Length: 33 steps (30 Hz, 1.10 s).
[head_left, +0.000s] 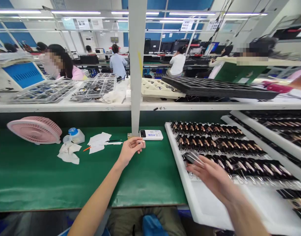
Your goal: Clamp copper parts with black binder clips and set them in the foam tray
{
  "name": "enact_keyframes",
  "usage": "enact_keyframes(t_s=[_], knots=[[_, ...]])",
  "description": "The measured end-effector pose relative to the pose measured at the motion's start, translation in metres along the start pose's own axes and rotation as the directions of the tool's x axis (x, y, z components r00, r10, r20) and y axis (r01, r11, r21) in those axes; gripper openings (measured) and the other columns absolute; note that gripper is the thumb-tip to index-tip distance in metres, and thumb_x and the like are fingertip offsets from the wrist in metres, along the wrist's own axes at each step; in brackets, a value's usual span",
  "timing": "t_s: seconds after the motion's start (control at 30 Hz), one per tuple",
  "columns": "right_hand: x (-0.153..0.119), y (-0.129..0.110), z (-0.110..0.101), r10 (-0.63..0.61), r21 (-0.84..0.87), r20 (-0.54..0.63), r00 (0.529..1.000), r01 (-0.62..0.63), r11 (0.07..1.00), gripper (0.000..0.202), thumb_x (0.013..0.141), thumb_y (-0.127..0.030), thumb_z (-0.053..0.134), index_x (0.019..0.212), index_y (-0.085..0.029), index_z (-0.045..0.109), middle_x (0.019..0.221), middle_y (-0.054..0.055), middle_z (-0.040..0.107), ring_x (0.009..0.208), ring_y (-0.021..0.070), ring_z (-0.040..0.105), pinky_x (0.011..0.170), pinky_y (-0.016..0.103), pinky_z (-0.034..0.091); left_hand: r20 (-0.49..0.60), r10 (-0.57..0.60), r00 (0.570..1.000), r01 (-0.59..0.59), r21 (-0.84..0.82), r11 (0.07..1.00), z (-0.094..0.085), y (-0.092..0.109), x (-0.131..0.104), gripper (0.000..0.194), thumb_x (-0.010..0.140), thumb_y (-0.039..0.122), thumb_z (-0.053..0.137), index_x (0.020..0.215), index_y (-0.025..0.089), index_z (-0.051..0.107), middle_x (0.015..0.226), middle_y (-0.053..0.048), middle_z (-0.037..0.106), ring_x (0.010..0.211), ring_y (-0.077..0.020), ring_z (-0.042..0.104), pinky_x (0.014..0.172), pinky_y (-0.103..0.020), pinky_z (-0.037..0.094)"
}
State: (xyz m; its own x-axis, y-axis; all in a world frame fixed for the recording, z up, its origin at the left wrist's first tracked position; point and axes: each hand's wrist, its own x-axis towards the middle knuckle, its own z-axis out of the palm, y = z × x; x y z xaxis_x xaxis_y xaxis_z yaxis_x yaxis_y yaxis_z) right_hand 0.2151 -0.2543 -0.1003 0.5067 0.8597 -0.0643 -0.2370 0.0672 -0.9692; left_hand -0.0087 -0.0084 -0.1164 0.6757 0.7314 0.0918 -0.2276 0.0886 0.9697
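A: Head view first; what has the left hand (130, 150) got?

B: Its fingers (138, 143) are curled narrow round something small and pale at the tips; too small to name; it hovers above the green surface (42, 177), just short of the white counter device (151, 134) and the white post (135, 65).

A: And the right hand (210, 175)?

B: Blurred; its fingers pinch a dark clipped part (193, 158) at the near-left edge of the white tray (204, 206), right beside the rows of clipped parts (226, 147) that run away beyond the fingers.

A: So which step?

B: I judge a part is being lifted from, or set at, the end of a row; the next move would call for a steady pinch and a clean path past the neighbouring clips, which sit tight together.

A: Room?

B: Open green surface between and left of the hands; the tray's raised rim lies just left of the right fingers; further left of the left fingers, well apart, lie paper scraps (98, 141), a crumpled cloth (68, 153), a small bottle (75, 135) and a pink fan (34, 130).
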Motion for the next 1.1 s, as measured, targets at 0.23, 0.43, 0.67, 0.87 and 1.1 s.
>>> enact_keyframes(t_s=[0.23, 0.43, 0.67, 0.87, 1.1], knots=[[0.08, 0.044, 0.081, 0.17, 0.04, 0.19, 0.967, -0.181, 0.983, 0.046, 0.081, -0.062, 0.075, 0.082, -0.018, 0.065, 0.066, 0.003, 0.063, 0.053, 0.0154, 0.055, 0.059, 0.032, 0.05, -0.008, -0.15, 0.989, 0.143, -0.25, 0.958, 0.003, -0.041, 0.009, 0.056, 0.067, 0.038, 0.09, 0.111, 0.011, 0.067, 0.082, -0.007, 0.071, 0.063, -0.0132, 0.061, 0.059, -0.025, 0.047], [0.081, 0.071, 0.079, 0.036, -0.059, 0.272, 0.962, -0.021, 0.998, 0.044, 0.084, -0.061, 0.072, 0.082, -0.017, 0.065, 0.062, -0.003, 0.045, 0.051, 0.0104, 0.032, 0.051, 0.028, 0.035, 0.015, -0.202, 0.979, 0.2, -0.235, 0.951, -0.002, -0.046, 0.005, 0.053, 0.068, 0.039, 0.09, 0.109, 0.012, 0.069, 0.088, -0.009, 0.073, 0.069, -0.0164, 0.067, 0.064, -0.027, 0.052], [0.08, 0.076, 0.075, 0.017, -0.203, 0.288, 0.957, 0.044, 0.978, 0.047, 0.09, -0.057, 0.067, 0.108, -0.013, 0.071, 0.065, -0.002, 0.047, 0.057, 0.013, 0.039, 0.058, 0.03, 0.039, 0.045, -0.24, 0.97, 0.244, -0.17, 0.955, -0.002, -0.056, 0.004, 0.05, 0.068, 0.039, 0.091, 0.106, 0.011, 0.073, 0.094, -0.012, 0.076, 0.078, -0.0211, 0.071, 0.074, -0.032, 0.058], [0.082, 0.076, 0.072, 0.04, -0.319, 0.284, 0.958, 0.055, 0.946, 0.054, 0.09, -0.059, 0.063, 0.113, -0.011, 0.071, 0.066, -0.001, 0.053, 0.058, 0.0139, 0.047, 0.058, 0.03, 0.038, 0.024, -0.251, 0.968, 0.252, -0.133, 0.958, 0.001, -0.056, 0.003, 0.053, 0.064, 0.039, 0.093, 0.106, 0.01, 0.075, 0.097, -0.014, 0.076, 0.078, -0.0227, 0.072, 0.073, -0.034, 0.06], [0.064, 0.056, 0.084, -0.032, -0.505, 0.201, 0.979, 0.131, 0.853, 0.053, 0.093, -0.051, 0.059, 0.128, -0.011, 0.062, 0.081, 0.005, 0.066, 0.066, 0.0169, 0.059, 0.066, 0.032, 0.049, -0.006, -0.251, 0.968, 0.249, -0.089, 0.964, 0.001, -0.051, 0.006, 0.057, 0.065, 0.041, 0.092, 0.108, 0.01, 0.074, 0.093, -0.012, 0.076, 0.074, -0.0203, 0.071, 0.069, -0.03, 0.06]])
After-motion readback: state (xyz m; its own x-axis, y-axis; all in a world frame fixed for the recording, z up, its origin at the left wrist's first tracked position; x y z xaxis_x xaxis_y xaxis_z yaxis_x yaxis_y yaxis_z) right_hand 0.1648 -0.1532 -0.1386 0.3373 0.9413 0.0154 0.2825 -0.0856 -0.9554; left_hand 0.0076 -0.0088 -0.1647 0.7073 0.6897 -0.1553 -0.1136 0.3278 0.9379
